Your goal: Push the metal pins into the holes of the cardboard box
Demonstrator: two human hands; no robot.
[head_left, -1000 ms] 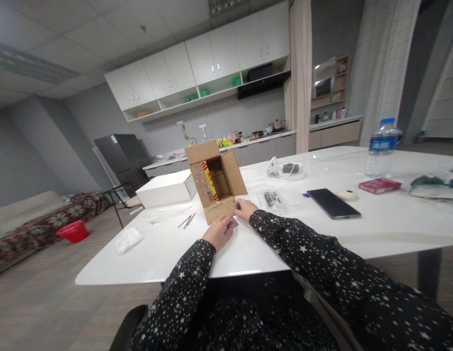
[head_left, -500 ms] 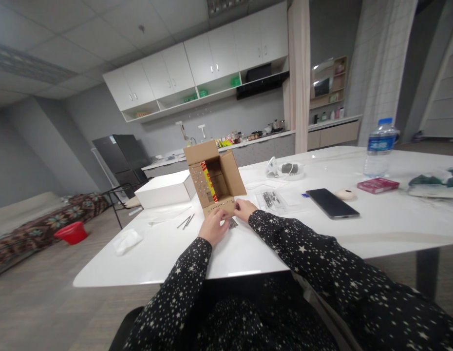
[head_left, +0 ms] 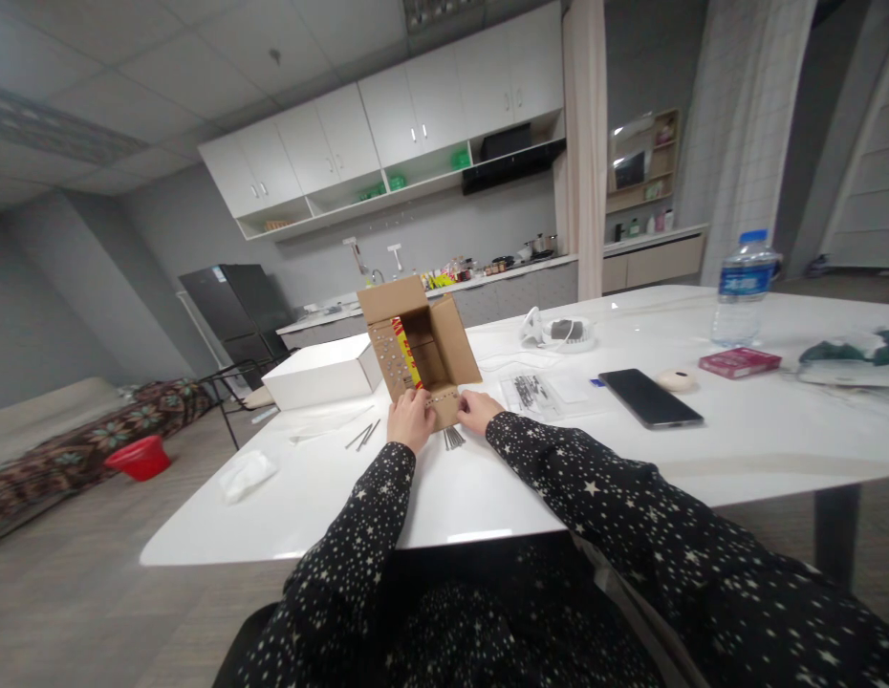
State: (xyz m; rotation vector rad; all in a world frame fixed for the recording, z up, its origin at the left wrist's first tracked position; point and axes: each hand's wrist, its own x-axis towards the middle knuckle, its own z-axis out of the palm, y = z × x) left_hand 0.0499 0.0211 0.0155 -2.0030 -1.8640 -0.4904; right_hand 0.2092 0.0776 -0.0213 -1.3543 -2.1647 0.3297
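A cardboard box (head_left: 455,334) stands on the white table with its flaps open and its opening towards me. Rows of small pale dots mark its left and front flaps, and red-yellow tape runs down the left one. My left hand (head_left: 411,419) is closed over the left end of the front flap, its fingertips partly hidden. At the flap's right end my right hand (head_left: 479,411) grips the edge between thumb and fingers; whether it also holds something small I cannot tell. Thin grey nails (head_left: 454,438) lie just below the flap. A few more long nails (head_left: 368,435) rest to the left.
Left of the box are a white box (head_left: 319,375) and crumpled tissue (head_left: 247,475). To the right lie a clear bag of small dark parts (head_left: 529,394), a phone (head_left: 649,397), a pink box (head_left: 738,362) and a water bottle (head_left: 742,291). A white corded device (head_left: 559,332) sits behind.
My left hand has moved up and left along the front flap, uncovering more of the nails below it. My right hand stays at the flap's right end.
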